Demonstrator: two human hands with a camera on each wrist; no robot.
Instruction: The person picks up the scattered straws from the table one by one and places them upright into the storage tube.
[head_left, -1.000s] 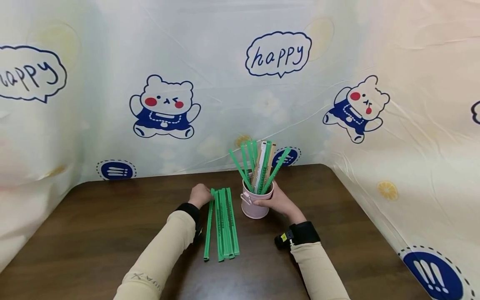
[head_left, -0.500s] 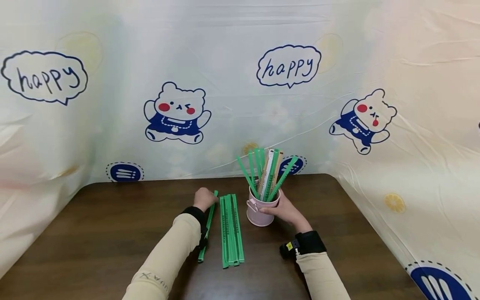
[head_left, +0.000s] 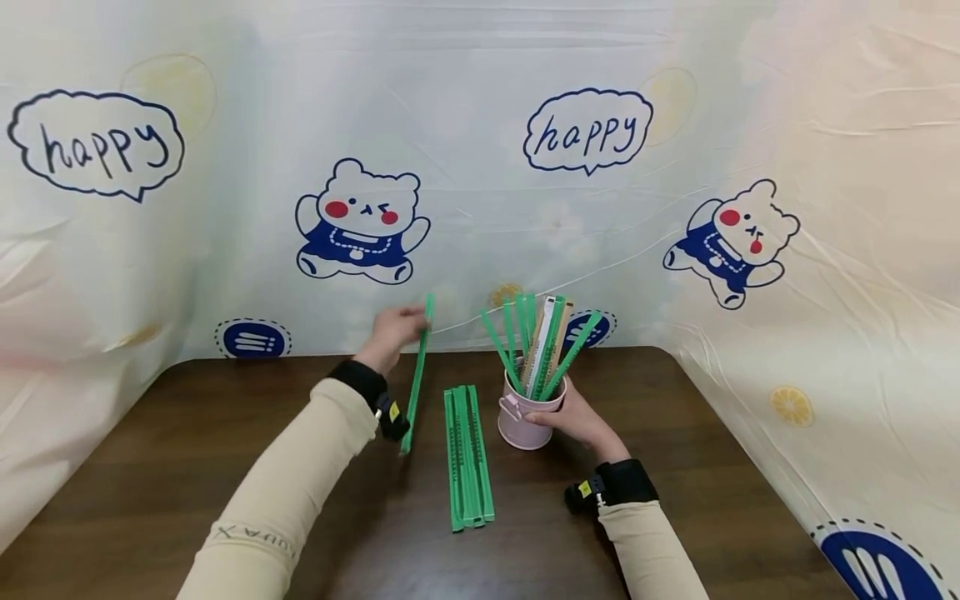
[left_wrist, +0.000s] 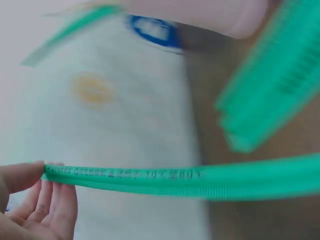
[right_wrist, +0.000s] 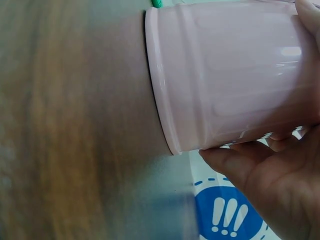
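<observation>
My left hand [head_left: 396, 332] pinches one green wrapped straw [head_left: 418, 379] near its top end, between thumb and fingertips. The straw hangs tilted, its upper end raised in front of the backdrop. In the left wrist view, dark print runs along the wrapper [left_wrist: 150, 177]. My right hand [head_left: 576, 419] grips a small pink bucket [head_left: 521, 429] round its right side; the right wrist view shows thumb and fingers on the bucket wall [right_wrist: 240, 75]. Several green wrapped straws, plus white and tan ones [head_left: 537, 358], stand in the bucket.
A row of several green wrapped straws [head_left: 468, 458] lies side by side on the brown wooden table [head_left: 187, 467], left of the bucket. A pale printed backdrop [head_left: 465, 225] with bears rises behind the table and along its sides.
My left hand has drawn one wrapped straw leftward from the row and lifted it off the table. My right hand keeps its hold on the bucket. The head view has shifted slightly.
</observation>
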